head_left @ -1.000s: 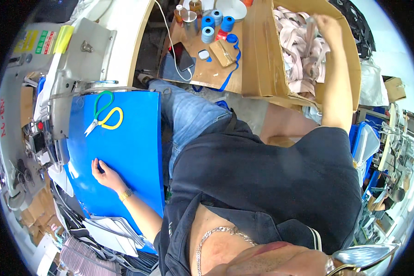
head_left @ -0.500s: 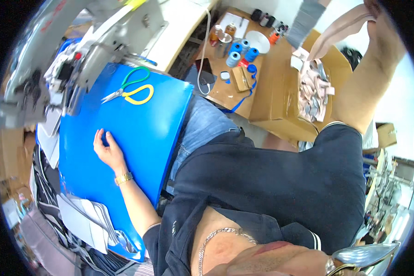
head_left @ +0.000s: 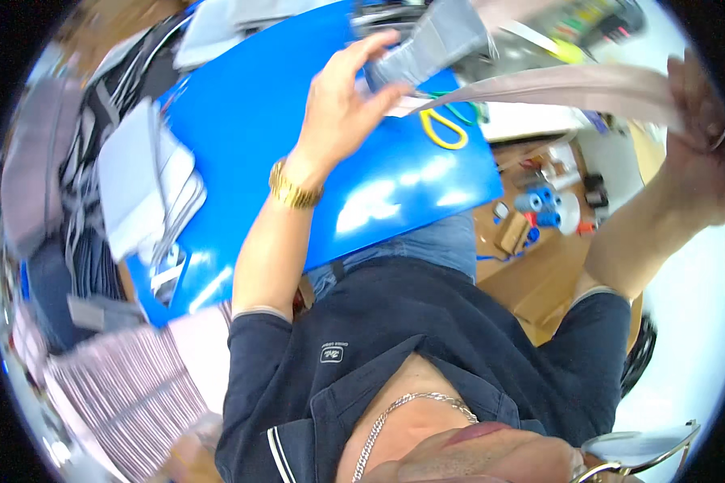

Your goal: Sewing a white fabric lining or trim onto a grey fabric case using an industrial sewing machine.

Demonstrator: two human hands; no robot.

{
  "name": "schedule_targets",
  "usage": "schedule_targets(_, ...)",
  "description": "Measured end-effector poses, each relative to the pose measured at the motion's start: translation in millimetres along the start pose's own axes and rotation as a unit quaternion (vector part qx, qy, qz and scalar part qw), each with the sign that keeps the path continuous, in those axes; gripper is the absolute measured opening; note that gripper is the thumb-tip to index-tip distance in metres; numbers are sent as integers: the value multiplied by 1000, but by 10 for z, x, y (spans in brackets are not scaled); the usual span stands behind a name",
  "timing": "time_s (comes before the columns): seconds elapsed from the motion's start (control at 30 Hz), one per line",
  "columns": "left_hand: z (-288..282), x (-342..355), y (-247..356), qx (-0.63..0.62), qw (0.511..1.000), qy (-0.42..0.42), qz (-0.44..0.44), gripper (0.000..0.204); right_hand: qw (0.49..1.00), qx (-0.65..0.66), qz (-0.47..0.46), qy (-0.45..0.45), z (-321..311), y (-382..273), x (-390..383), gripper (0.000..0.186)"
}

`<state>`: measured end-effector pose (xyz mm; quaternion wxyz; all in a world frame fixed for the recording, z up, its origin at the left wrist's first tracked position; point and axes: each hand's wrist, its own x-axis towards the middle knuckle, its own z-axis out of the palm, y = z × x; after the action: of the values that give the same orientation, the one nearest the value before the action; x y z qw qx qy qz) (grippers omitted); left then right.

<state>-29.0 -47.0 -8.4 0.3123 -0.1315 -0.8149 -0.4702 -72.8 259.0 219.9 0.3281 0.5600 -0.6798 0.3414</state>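
Head view: the right hand [head_left: 697, 113] clenches the pale strip [head_left: 572, 84] stretching toward the left hand [head_left: 338, 105], whose hold on grey fabric [head_left: 439, 44] between parted fingers I can't judge, and a low pull could snag the scissors [head_left: 430, 131] right of it.

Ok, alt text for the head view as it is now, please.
The person's right hand grips a pale pink strip stretching toward the open left hand, which is at a grey fabric piece. Yellow-and-green-handled scissors lie on the blue work surface.
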Motion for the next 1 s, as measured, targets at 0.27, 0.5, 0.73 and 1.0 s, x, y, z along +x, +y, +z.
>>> schedule_targets(0.27,-904,-892,-321,171,962,213,33,18,748,210,407,-480,1865,-43,-1001,47)
schedule_targets(0.5,-755,-1324,101,186,971,136,66,31,820,408,267,-300,2842,-473,-1079,36)
schedule_targets(0.73,-973,-1319,248,220,972,51,-61,41,669,592,430,-129,1954,-589,-1093,38)
schedule_targets(1.0,-1189,-1154,-471,-172,836,-294,-430,29,776,422,469,-1,860,356,-1373,36)
